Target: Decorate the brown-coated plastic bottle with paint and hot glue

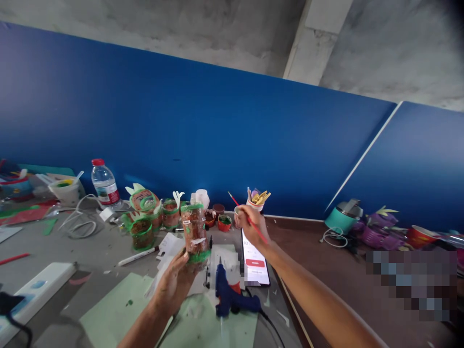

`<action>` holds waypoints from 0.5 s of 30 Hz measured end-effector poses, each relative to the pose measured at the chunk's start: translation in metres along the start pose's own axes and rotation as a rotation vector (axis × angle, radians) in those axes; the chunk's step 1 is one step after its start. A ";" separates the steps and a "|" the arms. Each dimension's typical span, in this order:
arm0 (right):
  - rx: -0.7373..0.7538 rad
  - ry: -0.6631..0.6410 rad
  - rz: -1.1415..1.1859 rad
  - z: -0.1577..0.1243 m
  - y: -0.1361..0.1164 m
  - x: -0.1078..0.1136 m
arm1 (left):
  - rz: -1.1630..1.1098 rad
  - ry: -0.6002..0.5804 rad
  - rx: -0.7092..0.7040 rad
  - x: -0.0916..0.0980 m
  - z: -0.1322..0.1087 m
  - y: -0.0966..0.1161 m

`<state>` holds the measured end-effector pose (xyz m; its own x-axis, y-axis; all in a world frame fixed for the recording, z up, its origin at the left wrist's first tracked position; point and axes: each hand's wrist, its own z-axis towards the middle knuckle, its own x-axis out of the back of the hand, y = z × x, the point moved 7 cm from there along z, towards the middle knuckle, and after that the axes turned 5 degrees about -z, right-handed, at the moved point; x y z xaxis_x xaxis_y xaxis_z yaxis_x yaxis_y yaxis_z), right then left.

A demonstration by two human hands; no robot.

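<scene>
My left hand (176, 278) is wrapped round the lower end of a brown-painted clear plastic bottle piece (195, 232) with green bands at top and bottom, holding it upright above the table. White and green patches mark its side. In my right hand (252, 223) is a thin red paintbrush (235, 198), its bristle end pointing up and left, apart from the bottle piece. Small paint cups stand behind, one with green paint (224, 222) and one with brown (210, 217). Several similar brown-and-green containers (142, 232) stand to the left.
A blue glue gun (230, 295) lies on green paper (119, 309) nearest me, its cord trailing right. A lit phone (258, 266) rests under my right wrist. Leftward are a marker (137, 256), a water bottle (105, 186) and a power strip (39, 297). A blue partition (217, 121) closes the back.
</scene>
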<state>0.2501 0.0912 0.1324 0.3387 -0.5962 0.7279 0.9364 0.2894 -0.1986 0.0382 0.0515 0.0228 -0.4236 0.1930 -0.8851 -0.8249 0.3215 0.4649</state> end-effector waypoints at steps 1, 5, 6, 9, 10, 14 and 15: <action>-0.060 0.034 0.029 0.000 0.010 0.008 | -0.001 0.003 -0.001 0.000 0.000 0.000; -0.258 0.081 0.094 0.004 0.056 0.026 | 0.004 -0.007 -0.006 0.001 0.002 -0.001; -0.303 0.077 0.100 0.004 0.066 0.028 | 0.007 -0.008 -0.006 0.001 0.002 -0.002; -0.419 0.031 0.112 0.005 0.091 0.023 | 0.015 0.001 0.011 0.002 0.003 -0.003; -0.448 0.005 0.116 0.005 0.096 0.018 | 0.018 0.005 0.017 0.002 0.003 -0.003; -0.520 -0.115 0.155 0.012 0.105 -0.013 | 0.031 -0.009 0.023 0.005 0.003 -0.003; -0.533 -0.137 0.171 0.015 0.106 -0.021 | 0.034 -0.020 0.027 0.006 0.003 -0.003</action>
<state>0.3413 0.1457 0.1059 0.5076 -0.4617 0.7274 0.7985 -0.0651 -0.5985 0.0391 0.0545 0.0163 -0.4429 0.2228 -0.8684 -0.8000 0.3391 0.4950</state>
